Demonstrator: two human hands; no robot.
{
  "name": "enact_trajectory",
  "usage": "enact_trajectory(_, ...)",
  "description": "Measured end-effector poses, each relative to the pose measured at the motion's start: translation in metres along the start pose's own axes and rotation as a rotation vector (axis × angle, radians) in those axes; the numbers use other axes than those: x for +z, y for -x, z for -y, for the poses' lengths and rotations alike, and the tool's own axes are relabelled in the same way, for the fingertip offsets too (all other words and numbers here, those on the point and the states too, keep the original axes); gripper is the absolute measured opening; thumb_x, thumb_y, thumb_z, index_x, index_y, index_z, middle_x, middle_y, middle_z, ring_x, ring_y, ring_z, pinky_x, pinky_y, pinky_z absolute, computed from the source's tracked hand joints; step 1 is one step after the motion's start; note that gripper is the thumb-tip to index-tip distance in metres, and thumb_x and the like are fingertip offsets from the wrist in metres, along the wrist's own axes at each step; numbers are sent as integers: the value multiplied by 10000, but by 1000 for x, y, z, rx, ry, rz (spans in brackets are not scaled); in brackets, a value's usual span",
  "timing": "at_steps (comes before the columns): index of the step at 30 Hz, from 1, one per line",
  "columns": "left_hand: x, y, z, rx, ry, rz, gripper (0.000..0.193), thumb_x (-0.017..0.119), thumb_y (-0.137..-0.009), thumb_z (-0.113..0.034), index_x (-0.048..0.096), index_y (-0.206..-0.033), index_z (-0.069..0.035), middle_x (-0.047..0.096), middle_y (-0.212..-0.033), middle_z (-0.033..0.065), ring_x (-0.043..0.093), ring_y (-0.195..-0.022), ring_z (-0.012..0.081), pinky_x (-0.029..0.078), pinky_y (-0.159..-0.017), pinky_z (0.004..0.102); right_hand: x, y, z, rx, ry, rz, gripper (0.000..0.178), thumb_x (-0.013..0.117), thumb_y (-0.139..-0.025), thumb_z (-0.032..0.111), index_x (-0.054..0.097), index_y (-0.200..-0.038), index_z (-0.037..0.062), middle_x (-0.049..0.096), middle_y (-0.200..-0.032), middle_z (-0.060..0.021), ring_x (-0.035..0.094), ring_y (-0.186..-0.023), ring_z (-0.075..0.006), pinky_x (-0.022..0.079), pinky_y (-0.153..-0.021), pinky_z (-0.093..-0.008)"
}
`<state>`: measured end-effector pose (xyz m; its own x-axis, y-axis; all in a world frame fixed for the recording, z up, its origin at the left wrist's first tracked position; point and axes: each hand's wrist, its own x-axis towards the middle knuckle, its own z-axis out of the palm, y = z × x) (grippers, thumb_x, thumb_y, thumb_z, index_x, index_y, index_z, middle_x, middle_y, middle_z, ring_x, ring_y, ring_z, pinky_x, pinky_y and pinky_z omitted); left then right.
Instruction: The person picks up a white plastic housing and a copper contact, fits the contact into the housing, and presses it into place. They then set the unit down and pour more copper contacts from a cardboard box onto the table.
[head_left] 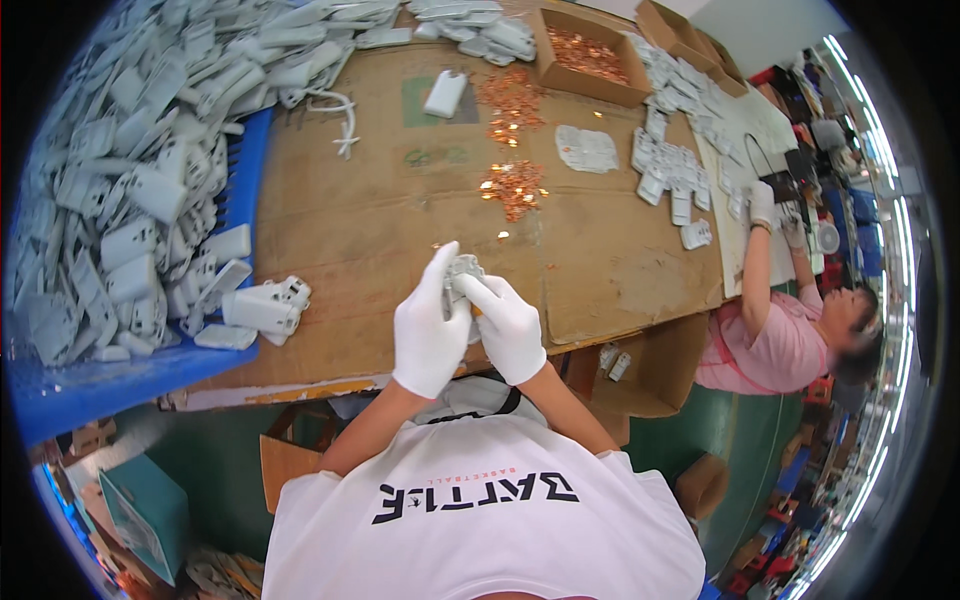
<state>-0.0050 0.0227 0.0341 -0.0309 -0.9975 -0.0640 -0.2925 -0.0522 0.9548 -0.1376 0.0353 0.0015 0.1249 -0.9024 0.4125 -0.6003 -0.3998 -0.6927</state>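
Observation:
In front of my chest, near the table's front edge, both gloved hands meet around a small pale plastic housing (463,268). My left hand (430,335) is closed on its left side. My right hand (510,325) grips it from the right, thumb and fingers over the part. Much of the housing is covered by the gloves, and a small orange-copper glint shows beside the right fingers. Just beyond my hands lies a pile of small copper pieces (513,190), with a longer heap of copper pieces (510,100) farther back.
A blue crate (250,170) heaped with white plastic housings (155,190) fills the left. At the back stands a cardboard box (590,88) of copper pieces. Several housings (665,165) lie right of a clear bag (587,149). A co-worker in pink (765,345) works at the right.

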Motion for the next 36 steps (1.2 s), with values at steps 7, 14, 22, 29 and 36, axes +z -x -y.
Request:
enact_trajectory(7,-58,30,12,431,-345,-6,347,659,-756,65,672,-1078,-65,659,-1159,129,659,-993,307,546,-832,356,-126,-81,-162,33,695,-286,252,513,-925,114,665,-1110,35,688,-1067,-160,650,-956,-342,514,-835,-419)
enact_trajectory(14,-93,89,65,568,-698,112,341,693,-642,-56,692,-981,-90,613,-1228,171,588,-1131,385,462,-985,550,-212,-112,-246,226,1042,-338,390,609,-897,169,579,-1270,59,615,-1231,-179,573,-1144,-369,456,-970,-448)
enact_trajectory(22,-89,102,88,419,-681,51,496,728,-667,-109,656,-1157,-111,565,-1331,177,526,-1239,386,403,-1062,551,-59,-84,-111,-118,516,-2,427,637,-856,61,586,-1275,126,575,-1343,-94,532,-1267,-289,445,-1050,-403)
enact_trajectory(29,-90,110,103,468,-638,19,481,725,-682,-105,662,-1158,-129,588,-1322,139,545,-1230,352,391,-1073,542,-39,-95,-81,-23,410,-8,374,595,-844,-32,647,-1193,92,626,-1255,-69,599,-1162,-268,492,-957,-364)
enact_trajectory(36,-87,110,104,472,-649,-43,430,715,-708,-105,657,-1133,-134,604,-1301,104,551,-1225,337,381,-1083,531,-28,-71,-61,-72,206,82,365,624,-796,-57,676,-1130,81,674,-1078,-112,662,-984,-262,528,-838,-328)
